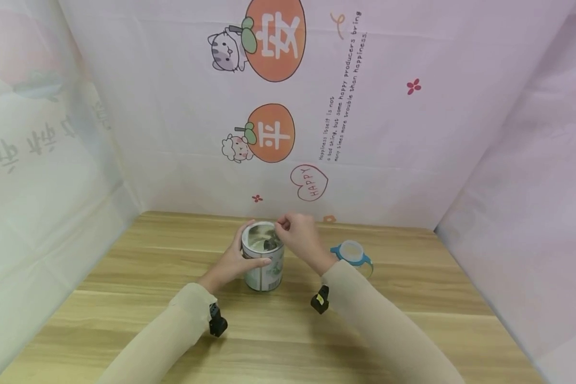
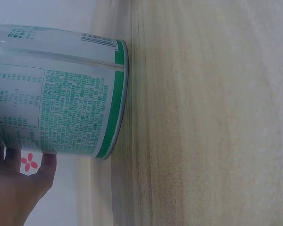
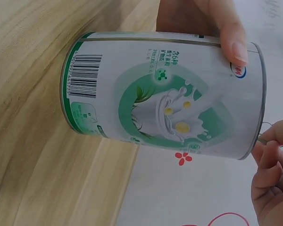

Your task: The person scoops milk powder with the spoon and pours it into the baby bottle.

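Note:
A white and green milk powder can [image 1: 264,274] stands upright on the table with its top uncovered. My left hand [image 1: 232,261] grips the can from the left, thumb across its near side and fingers round the far side. At the right of the rim, my right hand [image 1: 297,234] pinches the thin handle of a metal spoon [image 1: 270,244], whose dark shiny bowl is inside the can. In the right wrist view, the curled fingers of the right hand [image 3: 273,169] are right at the rim, and the left thumb lies on the printed label of the can [image 3: 170,99].
To the right of the can, a clear cup with a blue two-handled collar [image 1: 352,252] stands partly behind the right forearm. The wood-grain table [image 1: 269,341] meets printed cloth walls [image 1: 374,197] at the back and both sides.

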A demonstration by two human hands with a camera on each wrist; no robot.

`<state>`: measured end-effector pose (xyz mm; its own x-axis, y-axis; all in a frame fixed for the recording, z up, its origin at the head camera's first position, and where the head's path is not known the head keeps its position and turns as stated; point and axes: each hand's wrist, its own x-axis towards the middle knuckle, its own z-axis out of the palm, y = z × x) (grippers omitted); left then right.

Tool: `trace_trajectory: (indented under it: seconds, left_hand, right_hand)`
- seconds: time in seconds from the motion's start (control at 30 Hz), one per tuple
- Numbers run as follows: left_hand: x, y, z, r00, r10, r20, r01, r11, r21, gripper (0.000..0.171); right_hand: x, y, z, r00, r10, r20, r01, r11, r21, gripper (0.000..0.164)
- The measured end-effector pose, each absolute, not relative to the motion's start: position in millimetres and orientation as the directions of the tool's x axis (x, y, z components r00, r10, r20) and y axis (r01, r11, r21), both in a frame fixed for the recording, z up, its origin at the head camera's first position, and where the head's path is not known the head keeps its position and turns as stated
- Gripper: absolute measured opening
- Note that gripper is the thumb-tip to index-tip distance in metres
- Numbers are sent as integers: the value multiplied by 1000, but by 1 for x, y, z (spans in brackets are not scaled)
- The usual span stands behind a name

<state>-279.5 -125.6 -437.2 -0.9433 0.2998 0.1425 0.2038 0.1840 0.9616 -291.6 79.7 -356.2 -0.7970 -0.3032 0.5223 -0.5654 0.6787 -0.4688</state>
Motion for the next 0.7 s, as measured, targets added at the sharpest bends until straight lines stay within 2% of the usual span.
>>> trace_trajectory:
  seconds: [0.23, 0.43, 0.57, 0.7]
  left_hand:
    - [-277, -124, -436, -944, 297, 145, 209, 195, 958, 109]
    - [-279, -126, -439, -944, 297, 142, 206, 194, 959, 109]
    - [-281, -126, -438, -944, 294, 149, 212, 195, 958, 109]
    - [-282, -125, -437, -941, 304, 149, 213, 189, 959, 108]
  right_hand:
    - [-291, 70, -354, -803, -349, 483, -551, 743, -379, 8]
    - [-291, 58, -352, -818, -384, 429, -534, 784, -317, 16]
    - [-291, 49, -350, -797, -408, 445, -557, 780, -283, 20]
    - [-292, 43, -353, -775, -411, 480, -574, 775, -265, 17]
